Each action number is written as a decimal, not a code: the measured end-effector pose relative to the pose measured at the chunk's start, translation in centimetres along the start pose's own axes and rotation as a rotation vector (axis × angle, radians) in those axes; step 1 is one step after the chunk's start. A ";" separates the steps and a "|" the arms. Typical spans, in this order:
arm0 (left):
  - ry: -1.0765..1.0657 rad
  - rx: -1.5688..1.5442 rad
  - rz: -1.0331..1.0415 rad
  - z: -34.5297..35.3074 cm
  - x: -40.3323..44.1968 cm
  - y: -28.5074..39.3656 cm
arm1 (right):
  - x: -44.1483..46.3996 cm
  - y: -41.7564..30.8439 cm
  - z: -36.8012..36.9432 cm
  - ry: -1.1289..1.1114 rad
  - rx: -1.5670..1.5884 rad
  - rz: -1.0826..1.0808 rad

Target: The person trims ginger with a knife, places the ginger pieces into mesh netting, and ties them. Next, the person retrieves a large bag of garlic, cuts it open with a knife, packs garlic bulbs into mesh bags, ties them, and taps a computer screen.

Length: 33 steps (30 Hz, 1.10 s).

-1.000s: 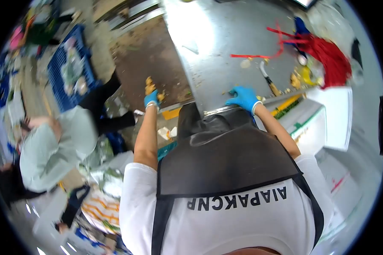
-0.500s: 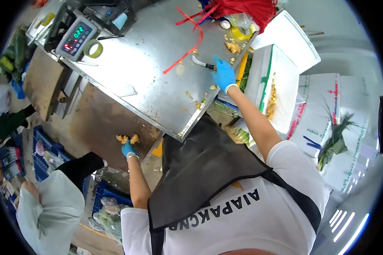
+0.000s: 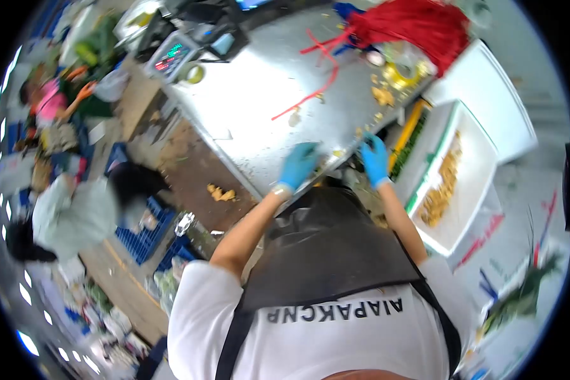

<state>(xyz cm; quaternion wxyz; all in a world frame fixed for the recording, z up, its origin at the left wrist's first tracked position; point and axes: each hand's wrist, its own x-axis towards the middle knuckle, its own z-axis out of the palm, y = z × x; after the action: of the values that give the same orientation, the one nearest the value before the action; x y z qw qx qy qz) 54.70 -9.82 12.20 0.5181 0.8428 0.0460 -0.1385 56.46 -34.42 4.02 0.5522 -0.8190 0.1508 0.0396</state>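
Observation:
My left hand, in a blue glove, is over the front edge of the metal table. Its fingers are stretched out sideways and blurred, with nothing seen in them. Beside the table's right corner is my right hand, also gloved in blue, its fingers bent round a dark shape I cannot make out. Small yellowish scraps lie near both hands. A piece of ginger rests on the brown lower surface to the left. More ginger fills the bottom of a white foam box.
A lit scale and a tape roll stand at the table's far left. Red netting, red ribbon and yellow tape lie across the back. At left, a person in a light top bends near blue crates.
My left hand has let go of the ginger and moved up to the table edge. My right hand has drawn back toward me, and the curved knife no longer shows on the table.

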 end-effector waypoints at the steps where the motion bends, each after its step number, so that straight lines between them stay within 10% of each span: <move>1: -0.012 0.048 0.240 2.9 2.4 -0.4 | -0.9 0.1 -1.8 -0.053 0.198 0.108; 9: 0.210 0.746 0.749 19.3 20.1 8.0 | -6.2 1.9 -14.6 0.069 0.336 0.383; 13: -0.019 0.893 0.486 22.3 24.9 6.2 | -5.4 3.5 -18.2 0.100 0.320 0.378; 16: 0.133 0.688 0.979 22.2 25.9 3.3 | -4.6 5.7 -20.6 0.158 0.188 0.243; 18: 0.057 0.745 0.537 22.4 26.5 0.3 | -4.2 2.8 -23.8 0.272 0.318 0.330; 19: 0.050 1.004 0.792 20.5 26.1 -0.7 | -3.8 4.4 -25.5 0.397 0.486 0.383; 21: 0.018 0.056 0.307 18.7 28.0 -7.0 | -3.7 6.2 -30.5 0.633 0.498 0.432; 22: 0.074 -0.234 0.048 18.3 22.0 0.7 | -3.5 8.7 -32.7 0.734 0.508 0.485; 26: 0.108 -0.345 -0.254 15.6 13.6 3.3 | -4.6 18.6 -38.6 0.893 0.678 0.454; 33: -0.437 -0.259 -0.243 24.2 3.8 16.1 | -1.3 29.1 -37.2 0.699 -0.470 0.900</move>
<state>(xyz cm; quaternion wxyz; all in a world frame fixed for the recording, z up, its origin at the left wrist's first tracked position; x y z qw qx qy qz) 57.43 -38.89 14.68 0.5985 0.7081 0.0512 -0.3711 42.97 -78.26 -7.23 0.2041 -0.7394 0.6408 0.0301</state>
